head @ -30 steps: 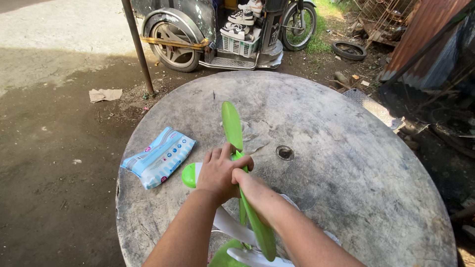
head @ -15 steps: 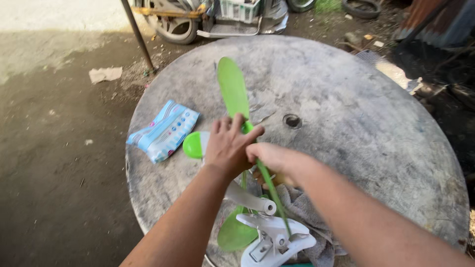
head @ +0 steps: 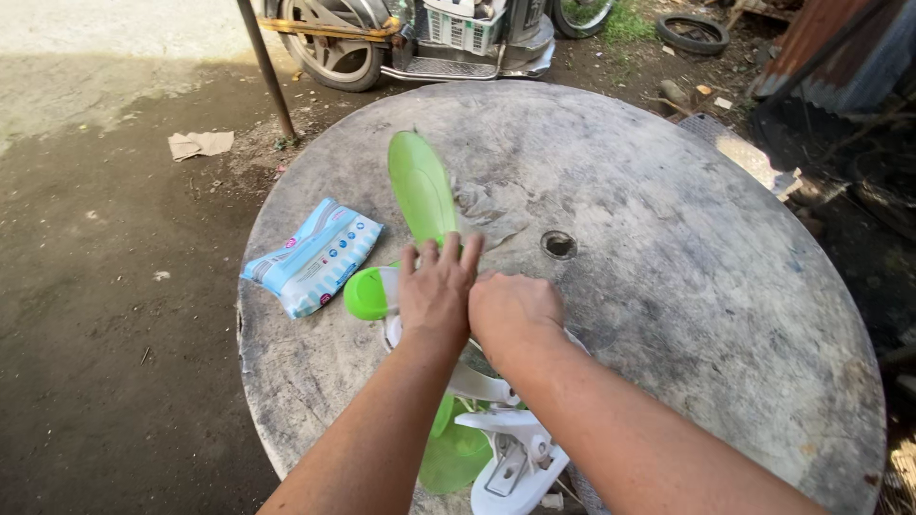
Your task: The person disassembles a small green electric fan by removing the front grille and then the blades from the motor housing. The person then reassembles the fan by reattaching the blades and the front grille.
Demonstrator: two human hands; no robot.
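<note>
The left hand (head: 437,291) is laid flat — fingers pressed together — on the green fan blade (head: 420,186) at frame centre. The right hand (head: 510,310) is curled beside it; its grip cannot be told.

Middle of green fan (head: 421,189) hidden under both hands, left (head: 436,292) and right (head: 513,310); grip beneath the palms cannot be told. White clip base (head: 515,460) cut off at bottom edge. Lower green blade (head: 456,458) partly screened by forearms. Bench (head: 687,286) rim cut off lower right. Parked vehicle (head: 420,38) cut off at top edge. Print on wipes pack (head: 313,256) too small to read.
</note>
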